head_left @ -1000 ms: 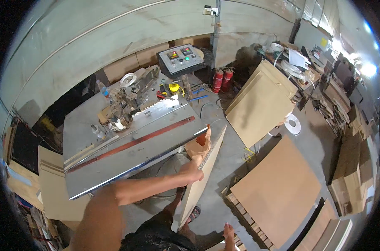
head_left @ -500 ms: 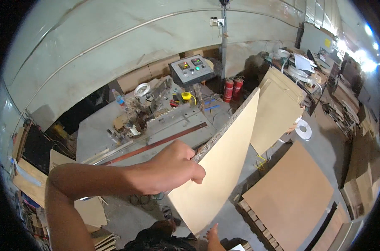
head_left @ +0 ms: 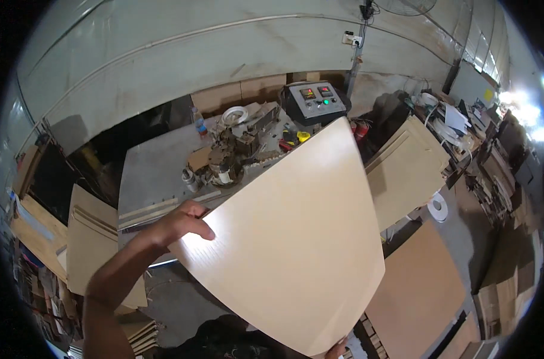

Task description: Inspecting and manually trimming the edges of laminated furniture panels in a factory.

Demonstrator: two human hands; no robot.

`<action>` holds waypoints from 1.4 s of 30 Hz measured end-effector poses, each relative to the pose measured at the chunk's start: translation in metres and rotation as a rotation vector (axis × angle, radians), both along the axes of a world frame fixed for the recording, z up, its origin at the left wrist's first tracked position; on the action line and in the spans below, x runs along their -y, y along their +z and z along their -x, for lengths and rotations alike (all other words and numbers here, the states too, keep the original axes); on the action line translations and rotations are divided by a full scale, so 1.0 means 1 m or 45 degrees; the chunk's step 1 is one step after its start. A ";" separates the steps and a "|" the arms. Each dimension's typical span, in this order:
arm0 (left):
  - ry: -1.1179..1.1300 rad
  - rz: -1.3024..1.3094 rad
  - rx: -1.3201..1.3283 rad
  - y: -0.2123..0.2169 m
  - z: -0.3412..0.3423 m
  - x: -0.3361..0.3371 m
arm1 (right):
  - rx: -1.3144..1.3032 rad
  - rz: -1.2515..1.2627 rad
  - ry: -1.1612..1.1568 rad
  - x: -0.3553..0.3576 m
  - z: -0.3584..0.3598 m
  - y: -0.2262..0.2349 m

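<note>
A large pale cream wood-grain board fills the middle of the view, its broad face tilted up with glare near its left corner. My left hand is closed on that left edge, thumb lying over the face. At the board's bottom edge, part of my right hand shows, its fingers closed around the rim; the rest is hidden beneath the board and by the frame's edge. Behind the board stands a grey-topped workbench with a machine assembly, partly covered by the board.
A control box with red displays and a green-lit button rises behind the bench. Another cream panel leans at the right. A brown sheet lies on a slatted stack at lower right. More panels stand at left; offcuts pile far right.
The board has turned from nearly edge-on to showing its broad face. My left hand has moved left with its edge, and my right hand now grips the bottom edge. The view has shifted left.
</note>
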State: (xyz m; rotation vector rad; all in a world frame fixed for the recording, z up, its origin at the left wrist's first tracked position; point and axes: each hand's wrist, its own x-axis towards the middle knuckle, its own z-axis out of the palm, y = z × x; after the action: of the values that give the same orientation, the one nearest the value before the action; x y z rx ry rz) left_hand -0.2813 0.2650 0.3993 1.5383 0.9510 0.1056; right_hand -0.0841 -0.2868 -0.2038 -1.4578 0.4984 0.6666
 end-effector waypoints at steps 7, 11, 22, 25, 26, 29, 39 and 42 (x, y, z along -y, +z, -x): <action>0.445 0.495 0.307 -0.188 0.086 -0.070 | 0.604 1.451 0.428 0.108 0.064 0.085; 0.087 0.589 0.252 -0.284 0.123 -0.106 | 0.785 1.774 0.469 0.124 0.100 0.119; 0.181 -0.204 -0.070 -0.307 0.141 -0.117 | 0.881 1.582 0.233 0.063 0.140 0.131; 0.201 -0.624 -0.060 -0.344 0.165 -0.126 | 0.865 1.375 0.232 0.057 0.148 0.116; 0.200 -0.635 -0.057 -0.346 0.171 -0.132 | 0.848 1.312 0.231 0.054 0.151 0.111; 0.248 -0.939 -0.533 -0.367 0.197 -0.152 | 0.769 1.134 0.234 0.049 0.164 0.094; 0.403 -1.200 -0.837 -0.408 0.245 -0.149 | -0.066 0.518 -0.202 0.040 0.165 0.078; 0.300 -1.088 -0.964 -0.391 0.240 -0.126 | -0.032 0.201 0.150 0.040 0.152 0.066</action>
State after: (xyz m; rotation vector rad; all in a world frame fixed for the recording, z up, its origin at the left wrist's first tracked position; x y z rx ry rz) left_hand -0.5210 0.3906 0.0086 2.3078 1.8445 0.1028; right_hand -0.2363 -0.3272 -0.1375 -1.6388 0.4966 0.7534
